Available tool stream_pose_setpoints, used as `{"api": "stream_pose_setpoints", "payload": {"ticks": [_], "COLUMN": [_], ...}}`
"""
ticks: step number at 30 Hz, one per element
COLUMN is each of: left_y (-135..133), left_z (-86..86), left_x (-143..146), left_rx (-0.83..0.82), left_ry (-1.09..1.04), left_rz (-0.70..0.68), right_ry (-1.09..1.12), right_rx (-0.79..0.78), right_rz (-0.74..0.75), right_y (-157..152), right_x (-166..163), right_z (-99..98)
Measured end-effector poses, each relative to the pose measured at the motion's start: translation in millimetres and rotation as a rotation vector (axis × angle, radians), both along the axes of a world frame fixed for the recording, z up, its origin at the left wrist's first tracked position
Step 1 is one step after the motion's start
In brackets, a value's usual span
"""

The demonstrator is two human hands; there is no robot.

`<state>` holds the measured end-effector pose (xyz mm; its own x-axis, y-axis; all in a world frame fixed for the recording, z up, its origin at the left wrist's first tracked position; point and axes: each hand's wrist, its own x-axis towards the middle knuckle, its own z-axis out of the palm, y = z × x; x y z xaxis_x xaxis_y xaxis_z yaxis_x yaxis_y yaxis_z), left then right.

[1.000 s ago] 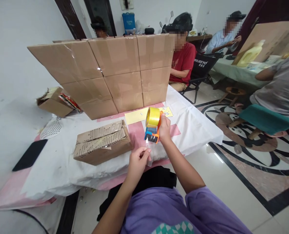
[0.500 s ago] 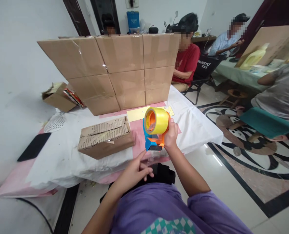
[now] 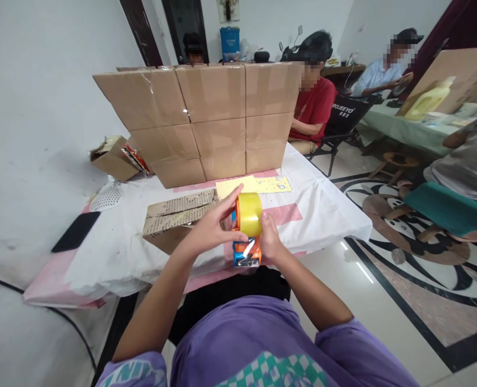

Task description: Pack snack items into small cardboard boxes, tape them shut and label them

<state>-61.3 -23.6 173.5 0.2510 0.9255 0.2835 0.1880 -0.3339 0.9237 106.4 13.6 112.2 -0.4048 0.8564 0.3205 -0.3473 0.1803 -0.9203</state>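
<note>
Both hands hold a tape dispenser (image 3: pixel 246 252) with a blue and orange frame and a yellow tape roll (image 3: pixel 249 214), raised above the table's near edge. My right hand (image 3: pixel 269 242) grips its handle side. My left hand (image 3: pixel 212 228) is wrapped on the left side of the roll, fingers curled over it. Just behind the left hand lies a flat brown cardboard box (image 3: pixel 174 217) with torn corrugated flaps on the white-covered table (image 3: pixel 327 207).
A wall of stacked cardboard boxes (image 3: pixel 210 121) stands at the table's far side, with a yellow sheet (image 3: pixel 258 185) before it. An open box (image 3: pixel 113 158) and a black pad (image 3: pixel 75 231) lie left. Seated people (image 3: pixel 313 105) and another table (image 3: pixel 399 126) are at the right.
My left hand rose from near my lap to grasp the tape roll. The dispenser came lower and closer to me, and my view shifted slightly.
</note>
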Motion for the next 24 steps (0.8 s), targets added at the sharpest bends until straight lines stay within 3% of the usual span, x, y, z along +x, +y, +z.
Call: {"api": "stream_pose_setpoints", "payload": {"ticks": [4, 10, 14, 20, 24], "left_y": [2.1, -17.9, -44.5, -65.1, -73.8], "left_z": [-9.5, -60.0, -88.8, -85.3, -79.5], "left_x": [3.1, 11.2, 27.2, 35.2, 33.7], "left_rx": [-0.042, -0.049, -0.269, -0.361, -0.332], "left_ry": [-0.017, -0.162, -0.124, -0.188, -0.157], "left_rz": [-0.015, 0.332, 0.354, 0.359, 0.412], "right_ry": [-0.006, 0.004, 0.060, 0.095, 0.082], "right_rx": [-0.016, 0.045, 0.059, 0.085, 0.117], "right_rz": [0.094, -0.207, -0.250, -0.264, -0.255], "right_y": [0.4, 24.2, 41.1, 58.1, 63.9], "right_x": [0.2, 3.9, -0.4, -6.7, -7.3], "right_z": [-3.4, 18.8, 28.2, 20.1, 9.0]}}
